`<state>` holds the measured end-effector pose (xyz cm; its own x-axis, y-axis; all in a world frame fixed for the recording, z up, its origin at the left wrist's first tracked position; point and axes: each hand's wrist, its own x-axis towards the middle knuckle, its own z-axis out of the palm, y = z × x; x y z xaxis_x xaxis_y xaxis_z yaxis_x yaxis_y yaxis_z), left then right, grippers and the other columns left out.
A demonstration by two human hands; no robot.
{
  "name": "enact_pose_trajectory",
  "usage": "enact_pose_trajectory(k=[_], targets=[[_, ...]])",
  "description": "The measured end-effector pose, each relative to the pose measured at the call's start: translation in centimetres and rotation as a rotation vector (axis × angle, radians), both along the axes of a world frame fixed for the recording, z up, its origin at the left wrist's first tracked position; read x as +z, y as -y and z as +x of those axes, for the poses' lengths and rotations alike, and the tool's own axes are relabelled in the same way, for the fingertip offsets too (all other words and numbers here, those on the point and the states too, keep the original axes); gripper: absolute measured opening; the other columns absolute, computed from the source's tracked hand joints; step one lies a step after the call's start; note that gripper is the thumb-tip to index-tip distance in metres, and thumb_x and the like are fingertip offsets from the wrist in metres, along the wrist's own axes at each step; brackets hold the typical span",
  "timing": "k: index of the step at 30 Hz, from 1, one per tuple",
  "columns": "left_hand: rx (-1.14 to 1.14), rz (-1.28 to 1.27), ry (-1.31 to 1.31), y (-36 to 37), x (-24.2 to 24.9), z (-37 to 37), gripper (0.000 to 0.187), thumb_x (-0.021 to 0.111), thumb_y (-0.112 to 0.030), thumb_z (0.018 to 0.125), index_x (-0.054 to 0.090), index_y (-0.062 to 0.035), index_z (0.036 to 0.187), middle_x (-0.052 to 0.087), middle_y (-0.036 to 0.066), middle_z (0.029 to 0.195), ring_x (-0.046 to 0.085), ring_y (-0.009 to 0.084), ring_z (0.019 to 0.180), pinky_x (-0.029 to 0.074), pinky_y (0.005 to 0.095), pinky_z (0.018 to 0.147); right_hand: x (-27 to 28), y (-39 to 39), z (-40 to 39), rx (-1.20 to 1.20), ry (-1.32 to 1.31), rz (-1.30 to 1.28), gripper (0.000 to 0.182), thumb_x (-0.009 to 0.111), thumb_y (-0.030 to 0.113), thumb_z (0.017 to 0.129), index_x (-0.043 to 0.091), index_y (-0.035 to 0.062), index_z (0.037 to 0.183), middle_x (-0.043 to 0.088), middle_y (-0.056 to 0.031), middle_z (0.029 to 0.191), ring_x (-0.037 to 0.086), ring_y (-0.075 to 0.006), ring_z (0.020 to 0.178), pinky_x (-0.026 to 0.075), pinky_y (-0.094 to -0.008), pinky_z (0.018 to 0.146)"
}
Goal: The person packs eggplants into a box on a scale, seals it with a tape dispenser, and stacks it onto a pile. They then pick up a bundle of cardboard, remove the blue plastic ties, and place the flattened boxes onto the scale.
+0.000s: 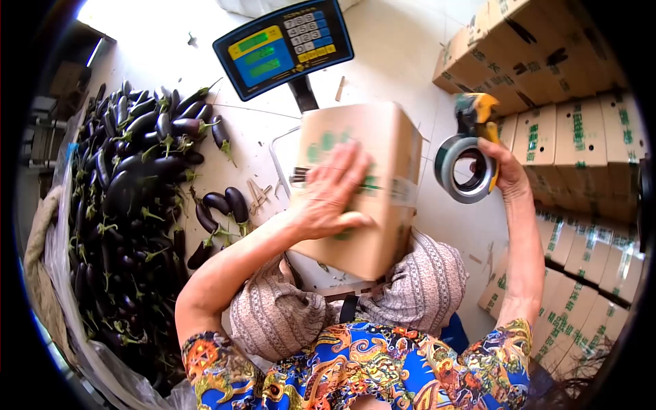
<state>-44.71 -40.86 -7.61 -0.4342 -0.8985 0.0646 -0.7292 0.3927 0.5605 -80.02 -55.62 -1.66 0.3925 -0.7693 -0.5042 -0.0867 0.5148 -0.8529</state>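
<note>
A cardboard box (pixel 404 154) with green print stands tilted between my knees, in front of the scale. Across its right side runs a strip of clear tape (pixel 403 193). My left hand (pixel 336 191) lies flat on the broad face of the box, fingers stretched out. Off to the right of the box, my right hand (pixel 509 167) is closed around a tape dispenser (pixel 486 109) with a yellow and black frame. A large grey roll of tape (pixel 447 171) sits in it, apart from the box.
A big heap of eggplants (pixel 130 184) covers the floor at left, with a few loose eggplants (pixel 217 203) nearer the box. The scale's display (pixel 283 48) rises behind the box. Printed cartons (pixel 574 137) are stacked along the right side.
</note>
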Motion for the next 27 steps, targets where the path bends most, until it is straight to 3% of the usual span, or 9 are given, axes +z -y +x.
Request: enact_pose_trajectory(k=[3,7,11,13,15,16,21,24,27], targets=[[-0.277,-0.121,0.113,1.9,-1.7,-2.9,0.100,0.063,-0.069,0.074,0.026,-0.0187,0.152,0.017,0.013,0.159,0.017,0.0337,0.146,0.024,0.0498,0.113,3.0,0.6,3.3,0.110,0.119,-0.139,0.061,0.064,0.029,0.083,0.050,-0.0050,0.132,0.061,-0.0152,0.123,0.062,-0.0222,0.109,0.047,-0.0346,0.100],[-0.336,-0.118,0.003,1.5,-3.0,-3.1,0.078,0.076,-0.044,0.077,0.044,-0.0149,0.141,0.031,0.013,0.153,0.027,0.0318,0.142,0.029,0.0467,0.111,1.6,0.8,6.5,0.238,-0.124,-0.060,0.049,0.070,0.029,0.082,0.059,-0.0018,0.119,0.067,-0.0062,0.103,0.064,-0.0139,0.094,0.051,-0.0253,0.086],[0.510,-0.068,-0.280,-1.0,-7.6,4.7,0.049,0.066,-0.030,0.087,0.053,-0.0101,0.129,0.053,0.019,0.129,0.049,0.0385,0.121,0.038,0.0482,0.102,-3.8,-0.2,8.5,0.282,-0.109,0.184,0.053,0.072,0.027,0.081,0.056,-0.0016,0.122,0.065,-0.0062,0.104,0.063,-0.0131,0.091,0.052,-0.0261,0.085],[0.861,0.467,-0.524,-4.8,-13.9,9.4,0.053,0.054,-0.035,0.097,0.047,-0.0009,0.136,0.046,0.020,0.142,0.045,0.0323,0.129,0.035,0.0470,0.107,-3.4,-1.1,10.4,0.309,-0.081,0.186,0.053,0.072,0.025,0.082,0.055,-0.0029,0.123,0.064,-0.0068,0.106,0.062,-0.0124,0.092,0.052,-0.0269,0.086],[1.449,1.231,-1.202,-6.7,-11.6,8.8,0.051,0.046,-0.036,0.100,0.050,0.0024,0.134,0.054,0.021,0.133,0.058,0.0274,0.117,0.046,0.0448,0.099,-3.0,-2.3,13.5,0.309,0.000,0.162,0.054,0.074,0.029,0.080,0.056,-0.0028,0.121,0.064,-0.0065,0.105,0.061,-0.0125,0.093,0.050,-0.0266,0.087],[1.502,1.392,-1.383,-7.7,-11.1,8.6,0.050,0.046,-0.035,0.100,0.050,0.0022,0.133,0.056,0.021,0.131,0.059,0.0271,0.114,0.047,0.0440,0.097,-3.7,-2.8,14.9,0.327,-0.021,0.113,0.057,0.075,0.032,0.078,0.057,-0.0030,0.120,0.063,-0.0066,0.104,0.060,-0.0126,0.093,0.049,-0.0264,0.086],[0.937,1.437,-1.691,-11.1,-9.7,10.3,0.044,0.045,-0.032,0.100,0.055,0.0010,0.128,0.062,0.022,0.119,0.065,0.0256,0.101,0.054,0.0401,0.085,-5.7,-3.5,18.8,0.420,-0.008,0.029,0.062,0.075,0.038,0.076,0.057,-0.0045,0.118,0.062,-0.0076,0.103,0.060,-0.0138,0.092,0.048,-0.0261,0.083],[0.900,1.245,-1.469,-9.7,-8.2,13.1,0.042,0.044,-0.030,0.100,0.058,0.0003,0.125,0.065,0.022,0.113,0.068,0.0247,0.094,0.058,0.0378,0.077,-4.1,-2.6,17.6,0.308,0.292,0.163,0.042,0.065,0.020,0.086,0.057,-0.0038,0.119,0.065,-0.0098,0.111,0.065,-0.0164,0.097,0.053,-0.0290,0.090],[0.992,0.847,-0.906,-5.3,-6.9,15.5,0.038,0.053,-0.023,0.094,0.062,0.0083,0.114,0.070,0.017,0.092,0.069,0.0222,0.077,0.057,0.0317,0.071,-5.5,-2.1,12.2,0.102,0.521,0.237,0.045,0.065,0.022,0.086,0.057,-0.0051,0.121,0.065,-0.0131,0.115,0.063,-0.0217,0.107,0.049,-0.0355,0.098]])
